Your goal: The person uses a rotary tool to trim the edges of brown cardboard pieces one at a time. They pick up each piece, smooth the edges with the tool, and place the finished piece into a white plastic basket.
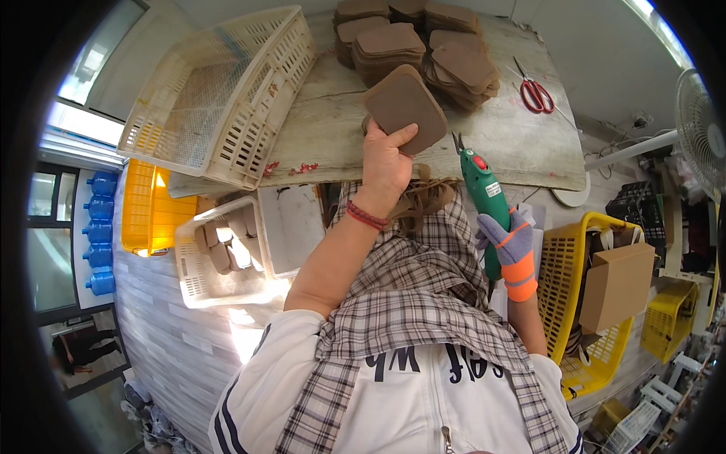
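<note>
My left hand (387, 160) grips a flat brown panel (404, 104) with rounded corners, thumb on its upper face, above the table's near edge. A purple-grey and orange glove covers my right hand (511, 236), which is closed around the green handle of a pair of electric scissors (484, 185) with a red button. The short blades point away from me, just right of the panel and apart from it. Brown strips (420, 198) hang over my lap below my left hand. Several stacks of similar brown panels (387, 44) stand farther back on the table.
Red-handled scissors (535, 96) lie at the table's right. A large cream crate (249, 98) stands at its left. Below are a white crate (185, 261) holding brown pieces and a yellow crate (144, 216). Another yellow crate (563, 272) with a cardboard box (616, 286) is at my right.
</note>
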`<state>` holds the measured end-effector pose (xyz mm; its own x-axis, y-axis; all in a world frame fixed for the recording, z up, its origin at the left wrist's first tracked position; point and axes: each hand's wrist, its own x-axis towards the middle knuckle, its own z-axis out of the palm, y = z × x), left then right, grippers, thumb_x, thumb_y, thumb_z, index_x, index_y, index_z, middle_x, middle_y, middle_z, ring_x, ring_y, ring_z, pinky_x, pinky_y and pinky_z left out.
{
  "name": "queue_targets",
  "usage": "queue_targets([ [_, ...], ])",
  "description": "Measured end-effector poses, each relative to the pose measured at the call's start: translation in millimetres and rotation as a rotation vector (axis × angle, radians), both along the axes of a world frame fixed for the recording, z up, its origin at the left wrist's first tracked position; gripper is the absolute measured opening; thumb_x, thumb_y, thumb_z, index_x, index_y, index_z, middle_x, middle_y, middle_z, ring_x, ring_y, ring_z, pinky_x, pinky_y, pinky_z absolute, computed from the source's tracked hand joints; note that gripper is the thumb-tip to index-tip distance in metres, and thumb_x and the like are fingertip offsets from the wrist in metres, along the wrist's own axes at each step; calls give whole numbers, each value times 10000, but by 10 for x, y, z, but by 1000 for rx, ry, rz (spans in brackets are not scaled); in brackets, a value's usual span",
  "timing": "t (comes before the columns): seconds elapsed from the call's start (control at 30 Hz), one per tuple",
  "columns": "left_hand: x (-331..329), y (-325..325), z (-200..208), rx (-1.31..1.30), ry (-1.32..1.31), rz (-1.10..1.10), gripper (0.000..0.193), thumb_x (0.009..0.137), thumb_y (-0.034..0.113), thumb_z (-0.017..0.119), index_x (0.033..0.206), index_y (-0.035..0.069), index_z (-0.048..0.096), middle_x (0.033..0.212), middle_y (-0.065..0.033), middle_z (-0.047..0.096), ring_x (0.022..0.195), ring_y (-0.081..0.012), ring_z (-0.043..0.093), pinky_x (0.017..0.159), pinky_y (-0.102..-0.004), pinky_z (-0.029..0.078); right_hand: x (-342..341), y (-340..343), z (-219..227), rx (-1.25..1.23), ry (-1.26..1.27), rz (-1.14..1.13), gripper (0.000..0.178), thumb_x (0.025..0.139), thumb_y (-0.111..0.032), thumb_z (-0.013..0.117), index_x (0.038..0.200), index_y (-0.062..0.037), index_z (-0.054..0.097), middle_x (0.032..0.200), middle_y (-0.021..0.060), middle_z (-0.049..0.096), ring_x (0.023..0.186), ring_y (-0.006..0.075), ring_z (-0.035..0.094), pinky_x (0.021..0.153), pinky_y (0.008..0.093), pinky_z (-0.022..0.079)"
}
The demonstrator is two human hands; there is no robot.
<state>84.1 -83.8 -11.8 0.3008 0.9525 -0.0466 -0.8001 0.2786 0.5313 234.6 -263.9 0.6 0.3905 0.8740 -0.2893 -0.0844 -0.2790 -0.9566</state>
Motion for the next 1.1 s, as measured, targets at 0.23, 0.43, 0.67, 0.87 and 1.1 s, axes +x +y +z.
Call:
queue_targets([
  [0.23,37,-38,-11,36,-17,-51,485,764,-168,535,1196,41,467,1175,-87,556,1070,-227,558,940,-381,484,7,-20,128,-7,60,30,351,804,-147,703,1075,12,545,691,58,630,535,105,591,471,210,455],
  [0.43,83,-63,-76,40,-1,-90,492,761,-174,528,1199,39,462,1168,-91,567,1066,-226,567,933,-378,490,20,-25,173,-11,53,37,331,801,-143,705,1050,12,552,689,55,627,536,105,591,473,216,459],
  [0.67,54,-174,-65,67,75,-191,502,787,-157,525,1240,41,440,1215,-84,538,1108,-230,543,955,-372,470,23,-30,173,-2,17,23,309,802,-141,705,1024,19,560,694,49,622,526,102,584,471,212,455],
  [0.87,62,-302,-137,35,151,-265,505,787,-155,526,1245,36,432,1203,-89,545,1086,-226,559,941,-361,484,47,-20,151,-3,22,-5,312,803,-146,707,1025,19,563,704,46,624,539,94,582,471,206,454],
  [1.1,62,-376,-282,84,188,-352,512,772,-160,531,1239,33,448,1188,-83,562,1085,-211,567,939,-352,486,91,-13,150,-11,-1,-19,320,835,-131,662,1080,19,523,656,71,595,519,128,560,486,231,446],
])
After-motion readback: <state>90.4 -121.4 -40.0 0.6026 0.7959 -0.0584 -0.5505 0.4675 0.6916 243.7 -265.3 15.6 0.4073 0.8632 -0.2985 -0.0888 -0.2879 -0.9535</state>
